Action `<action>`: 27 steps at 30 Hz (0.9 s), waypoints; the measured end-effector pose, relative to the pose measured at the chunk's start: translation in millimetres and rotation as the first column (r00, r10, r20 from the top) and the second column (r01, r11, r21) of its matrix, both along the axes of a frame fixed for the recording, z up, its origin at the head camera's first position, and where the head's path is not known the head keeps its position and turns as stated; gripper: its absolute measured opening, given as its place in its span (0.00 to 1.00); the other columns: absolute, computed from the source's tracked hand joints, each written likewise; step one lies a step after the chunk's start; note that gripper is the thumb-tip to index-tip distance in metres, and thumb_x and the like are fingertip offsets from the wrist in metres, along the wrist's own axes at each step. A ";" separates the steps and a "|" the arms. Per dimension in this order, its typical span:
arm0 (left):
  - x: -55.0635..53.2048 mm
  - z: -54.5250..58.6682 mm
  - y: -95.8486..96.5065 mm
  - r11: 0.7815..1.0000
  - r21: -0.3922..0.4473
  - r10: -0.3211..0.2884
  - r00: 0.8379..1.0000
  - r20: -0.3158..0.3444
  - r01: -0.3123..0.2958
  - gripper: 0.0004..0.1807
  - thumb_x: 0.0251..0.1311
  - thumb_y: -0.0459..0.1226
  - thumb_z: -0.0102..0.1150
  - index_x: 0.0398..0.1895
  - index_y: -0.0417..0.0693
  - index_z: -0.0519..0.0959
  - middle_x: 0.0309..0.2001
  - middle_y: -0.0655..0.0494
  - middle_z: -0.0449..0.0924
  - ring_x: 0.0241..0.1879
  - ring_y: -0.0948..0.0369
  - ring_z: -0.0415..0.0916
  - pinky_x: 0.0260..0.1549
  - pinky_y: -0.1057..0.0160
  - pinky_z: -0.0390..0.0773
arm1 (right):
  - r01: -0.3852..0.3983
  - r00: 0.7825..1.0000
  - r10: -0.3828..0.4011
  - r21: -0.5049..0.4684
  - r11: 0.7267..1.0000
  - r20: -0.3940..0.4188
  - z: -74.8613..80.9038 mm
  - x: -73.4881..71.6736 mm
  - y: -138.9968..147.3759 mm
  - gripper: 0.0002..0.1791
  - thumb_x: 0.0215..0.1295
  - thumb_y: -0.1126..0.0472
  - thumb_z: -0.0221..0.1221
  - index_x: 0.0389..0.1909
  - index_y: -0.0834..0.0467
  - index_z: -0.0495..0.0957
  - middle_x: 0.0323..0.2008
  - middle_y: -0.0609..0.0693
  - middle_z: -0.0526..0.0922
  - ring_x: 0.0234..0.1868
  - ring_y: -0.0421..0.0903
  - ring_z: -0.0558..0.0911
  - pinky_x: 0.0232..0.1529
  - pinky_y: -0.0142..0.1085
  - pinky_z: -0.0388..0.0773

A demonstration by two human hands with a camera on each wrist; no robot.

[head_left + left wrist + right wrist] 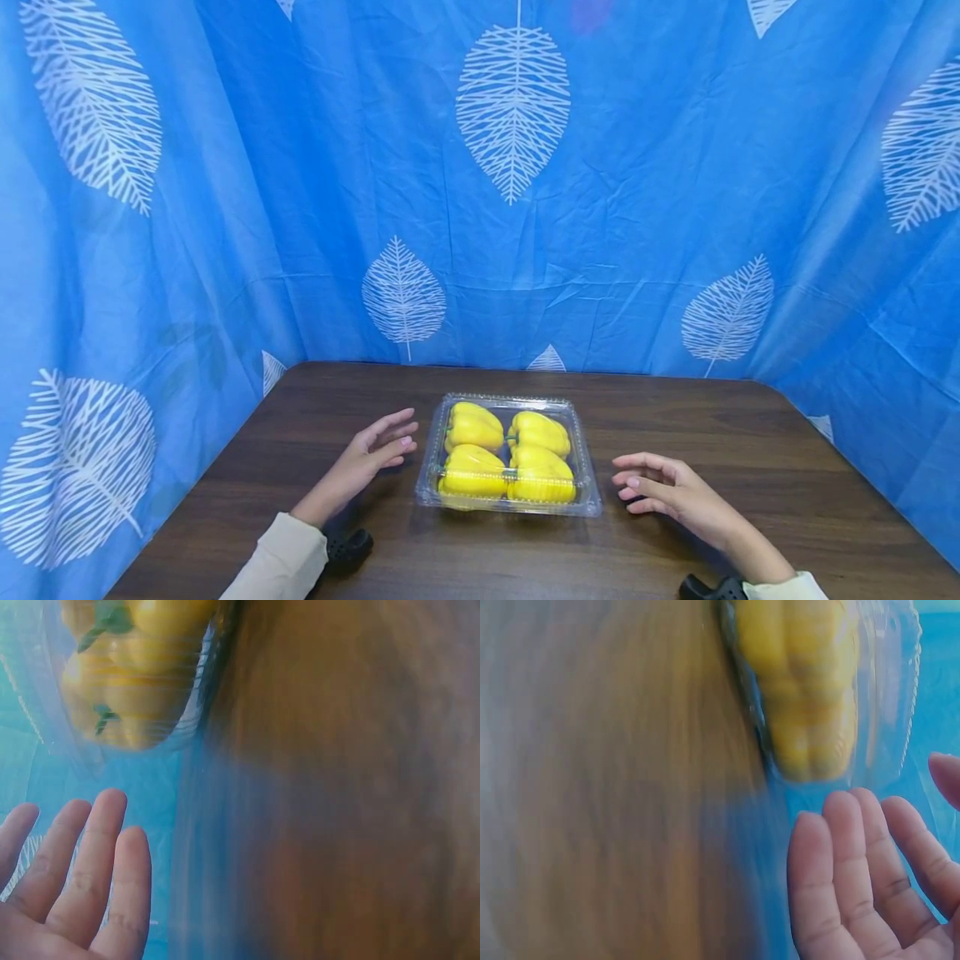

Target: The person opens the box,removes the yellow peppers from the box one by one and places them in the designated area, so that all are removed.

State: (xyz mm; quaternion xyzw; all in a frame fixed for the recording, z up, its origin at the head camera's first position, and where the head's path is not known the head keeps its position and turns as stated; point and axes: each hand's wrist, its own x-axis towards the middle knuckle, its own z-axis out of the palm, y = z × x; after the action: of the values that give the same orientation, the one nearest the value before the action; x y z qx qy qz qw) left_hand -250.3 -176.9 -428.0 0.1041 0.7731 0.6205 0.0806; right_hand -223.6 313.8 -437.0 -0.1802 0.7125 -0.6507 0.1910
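A clear plastic clamshell box (pixel 592 492) sits on the table, its lid down over several yellow bell peppers (pixel 472 471). Green stems (pixel 105 716) show on the peppers in the left wrist view. My left hand (pixel 367 454) hovers just left of the box, fingers extended towards it with a gap between. On the other side, my right hand (pixel 667 492) is held a short way off the box's right edge, fingers loosely bent and holding nothing. Both wrist views show the palms facing the box (pixel 885 697).
The dark brown wooden table (pixel 675 417) carries the box near its middle. A blue curtain (pixel 637 208) with white leaf prints hangs behind the table and along both sides. Black wrist straps (pixel 351 546) sit beneath the light sleeves (pixel 281 558).
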 end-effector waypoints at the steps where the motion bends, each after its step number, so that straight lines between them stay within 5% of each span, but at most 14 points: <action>1: 0.0 -0.4 0.4 1.000 0.003 -0.013 1.000 0.001 0.013 0.34 0.83 0.41 0.54 0.84 0.37 0.60 0.77 0.32 0.69 0.68 0.42 0.78 0.67 0.47 0.78 | -0.010 1.000 0.011 -0.021 1.000 0.008 -0.9 0.0 -0.8 0.21 0.86 0.65 0.52 0.70 0.71 0.73 0.57 0.53 0.86 0.53 0.47 0.87 0.55 0.39 0.87; 7: 0.6 -2.0 2.7 0.997 0.044 -0.058 0.998 0.017 0.057 0.35 0.83 0.42 0.54 0.85 0.37 0.58 0.78 0.31 0.66 0.68 0.43 0.79 0.65 0.50 0.80 | -0.062 0.997 0.067 -0.110 0.992 0.040 -3.8 2.1 -5.6 0.18 0.85 0.66 0.50 0.68 0.59 0.79 0.55 0.51 0.86 0.53 0.46 0.87 0.55 0.40 0.87; 19: 2.3 -9.8 3.2 0.983 0.118 -0.146 0.988 0.059 0.138 0.39 0.81 0.40 0.57 0.86 0.38 0.54 0.81 0.32 0.62 0.70 0.46 0.78 0.61 0.58 0.82 | -0.131 0.978 0.159 -0.199 0.971 0.133 -7.7 4.9 -15.2 0.18 0.87 0.65 0.46 0.66 0.57 0.79 0.55 0.50 0.87 0.53 0.45 0.88 0.56 0.39 0.86; 27: 2.0 -16.2 -1.6 0.950 0.144 -0.289 0.955 0.066 0.278 0.42 0.80 0.41 0.58 0.87 0.35 0.51 0.82 0.30 0.57 0.74 0.40 0.71 0.64 0.60 0.80 | -0.207 0.954 0.258 -0.290 0.934 0.151 -11.3 7.3 -23.9 0.19 0.86 0.68 0.44 0.63 0.53 0.80 0.53 0.49 0.88 0.52 0.43 0.88 0.58 0.39 0.85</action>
State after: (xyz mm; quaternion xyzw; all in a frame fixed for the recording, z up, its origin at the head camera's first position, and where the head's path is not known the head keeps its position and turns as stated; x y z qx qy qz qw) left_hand -248.3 -178.4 -444.2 0.1923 0.7027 0.6566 0.1952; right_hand -216.4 289.9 -448.3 -0.2264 0.5693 -0.7286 0.3063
